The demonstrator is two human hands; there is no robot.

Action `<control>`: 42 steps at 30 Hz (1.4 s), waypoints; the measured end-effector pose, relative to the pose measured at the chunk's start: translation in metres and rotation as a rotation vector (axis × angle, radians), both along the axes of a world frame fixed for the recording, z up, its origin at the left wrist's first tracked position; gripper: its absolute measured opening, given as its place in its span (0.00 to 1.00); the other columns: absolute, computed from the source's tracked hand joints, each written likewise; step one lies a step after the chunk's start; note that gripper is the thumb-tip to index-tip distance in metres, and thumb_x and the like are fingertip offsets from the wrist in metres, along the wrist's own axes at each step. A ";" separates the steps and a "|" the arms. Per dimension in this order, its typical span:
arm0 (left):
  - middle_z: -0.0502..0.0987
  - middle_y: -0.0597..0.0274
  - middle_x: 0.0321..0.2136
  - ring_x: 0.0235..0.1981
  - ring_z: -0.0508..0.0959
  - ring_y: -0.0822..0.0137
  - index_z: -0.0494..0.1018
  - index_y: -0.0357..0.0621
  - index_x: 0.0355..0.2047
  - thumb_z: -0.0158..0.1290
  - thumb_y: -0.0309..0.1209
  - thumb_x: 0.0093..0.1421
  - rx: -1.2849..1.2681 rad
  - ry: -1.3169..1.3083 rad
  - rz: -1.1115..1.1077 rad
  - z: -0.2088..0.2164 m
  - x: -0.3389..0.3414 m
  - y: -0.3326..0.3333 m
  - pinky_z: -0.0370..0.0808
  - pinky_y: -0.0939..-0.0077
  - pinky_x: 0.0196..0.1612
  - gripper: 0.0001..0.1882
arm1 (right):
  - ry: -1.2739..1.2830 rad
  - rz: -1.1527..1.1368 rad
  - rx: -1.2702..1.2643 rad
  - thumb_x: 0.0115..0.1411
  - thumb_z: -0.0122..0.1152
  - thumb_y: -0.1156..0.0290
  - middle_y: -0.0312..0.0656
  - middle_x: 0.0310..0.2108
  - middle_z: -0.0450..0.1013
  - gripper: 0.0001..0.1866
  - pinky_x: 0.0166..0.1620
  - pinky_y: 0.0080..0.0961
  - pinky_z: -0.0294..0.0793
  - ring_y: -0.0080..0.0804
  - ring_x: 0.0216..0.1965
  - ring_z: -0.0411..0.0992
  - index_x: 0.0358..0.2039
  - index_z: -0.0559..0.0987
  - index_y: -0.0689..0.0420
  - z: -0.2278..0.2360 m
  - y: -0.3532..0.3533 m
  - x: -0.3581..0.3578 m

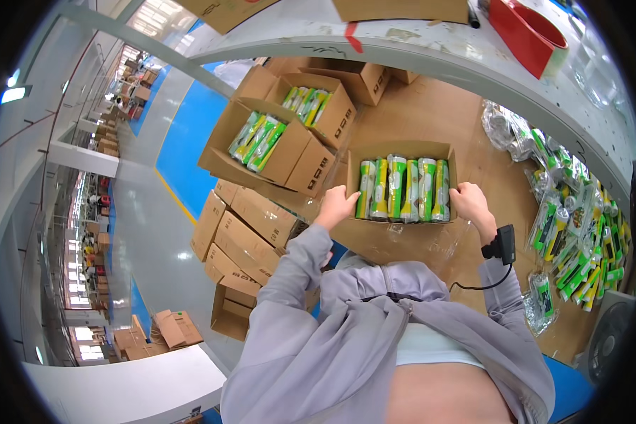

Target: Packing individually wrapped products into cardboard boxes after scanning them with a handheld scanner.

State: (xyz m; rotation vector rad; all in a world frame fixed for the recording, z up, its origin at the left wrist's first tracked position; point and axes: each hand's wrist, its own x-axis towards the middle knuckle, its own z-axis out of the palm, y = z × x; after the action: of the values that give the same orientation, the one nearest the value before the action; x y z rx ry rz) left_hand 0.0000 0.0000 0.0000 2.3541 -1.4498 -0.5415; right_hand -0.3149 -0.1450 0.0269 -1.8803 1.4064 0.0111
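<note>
Carton packed with green-and-yellow packets sits between left hand and right hand, both gripping its sides; loose packets lie to its right.

The person's left hand and right hand grip opposite sides of an open cardboard box filled with a row of green-and-yellow packages. Two more filled boxes stand to the left; a loose heap of similar packages covers the right of the brown table, beneath a white shelf.
</note>
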 end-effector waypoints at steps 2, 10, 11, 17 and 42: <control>0.76 0.41 0.24 0.30 0.77 0.44 0.74 0.34 0.24 0.53 0.40 0.55 -0.056 -0.158 0.001 -0.013 -0.017 -0.018 0.74 0.55 0.34 0.18 | 0.041 -0.051 -0.181 0.56 0.47 0.58 0.59 0.27 0.73 0.22 0.42 0.43 0.70 0.55 0.35 0.72 0.24 0.77 0.68 0.005 -0.001 -0.008; 0.73 0.40 0.21 0.27 0.75 0.43 0.72 0.32 0.20 0.51 0.39 0.55 -0.101 -0.116 -0.352 0.081 0.046 -0.016 0.71 0.54 0.32 0.18 | -0.026 -0.120 -0.310 0.53 0.52 0.63 0.60 0.18 0.68 0.20 0.29 0.43 0.66 0.53 0.23 0.70 0.17 0.73 0.70 0.098 0.077 0.018; 0.73 0.40 0.20 0.26 0.75 0.43 0.71 0.32 0.19 0.51 0.39 0.55 -0.151 -0.115 -0.459 0.106 0.059 -0.013 0.70 0.53 0.31 0.19 | -0.042 -0.131 -0.289 0.52 0.53 0.64 0.59 0.16 0.67 0.20 0.26 0.42 0.65 0.51 0.20 0.69 0.15 0.71 0.70 0.127 0.090 0.025; 0.72 0.39 0.19 0.23 0.74 0.46 0.71 0.27 0.22 0.53 0.38 0.53 -0.118 -0.033 -0.620 0.277 0.144 -0.015 0.69 0.59 0.27 0.20 | -0.242 -0.513 -0.393 0.56 0.57 0.72 0.38 0.28 0.61 0.08 0.35 0.20 0.61 0.23 0.30 0.62 0.29 0.70 0.63 0.233 0.173 0.052; 0.75 0.59 0.17 0.20 0.72 0.75 0.76 0.30 0.28 0.54 0.38 0.56 -0.172 -0.006 -0.286 0.244 0.453 -0.027 0.68 0.76 0.25 0.18 | -0.183 0.153 -0.351 0.52 0.41 0.70 0.48 0.09 0.69 0.20 0.20 0.25 0.74 0.32 0.11 0.71 0.09 0.71 0.69 0.272 0.080 0.412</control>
State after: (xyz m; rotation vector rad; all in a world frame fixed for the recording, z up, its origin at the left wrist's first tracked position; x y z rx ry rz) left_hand 0.4529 -0.0272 0.2443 2.0324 -1.7728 -0.4583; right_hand 0.0967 -0.0652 0.2986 -2.2083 1.1944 -0.3448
